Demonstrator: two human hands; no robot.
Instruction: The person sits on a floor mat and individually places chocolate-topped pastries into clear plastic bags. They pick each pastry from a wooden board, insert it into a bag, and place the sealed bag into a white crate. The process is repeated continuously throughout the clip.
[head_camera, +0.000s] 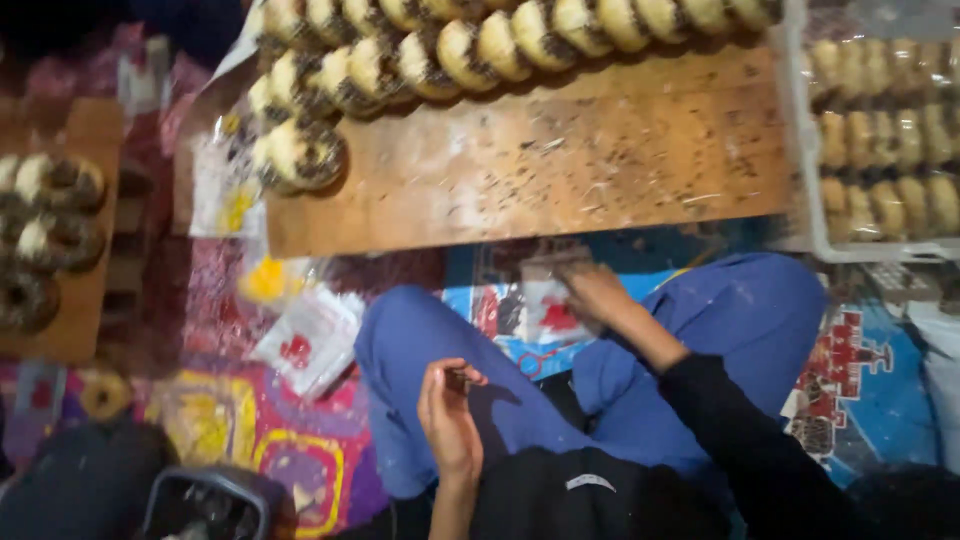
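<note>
Left hand: my left hand (450, 415) is raised over my left knee, fingers curled in, thumb and fingertips pinching a small dark piece (458, 379); I cannot tell what the piece is.
Right hand: my right hand (592, 292) reaches forward past my knee, fingers bent down onto a clear plastic bag (535, 300) with a red mark; motion blur keeps me from telling whether it grips the bag or only rests on it.
Sleeve: a black sleeve (740, 440) covers my right forearm.
Legs: I see blue trousers (440, 340), knees apart, the bag lying between them on the floor.
Floor: a patterned mat (250, 420) in purple, yellow and blue lies under me, with more small clear bags (310, 340) just beside my left knee.
Board ahead: a long wooden board (560, 160) sits beyond my hands, with rows of sprinkle-topped doughnuts (440, 50) along its far and left edges.
Right side: a white crate (795, 150) holds wrapped doughnuts.
Left side: a smaller board (85, 300) carries chocolate-topped doughnuts (55, 210).
</note>
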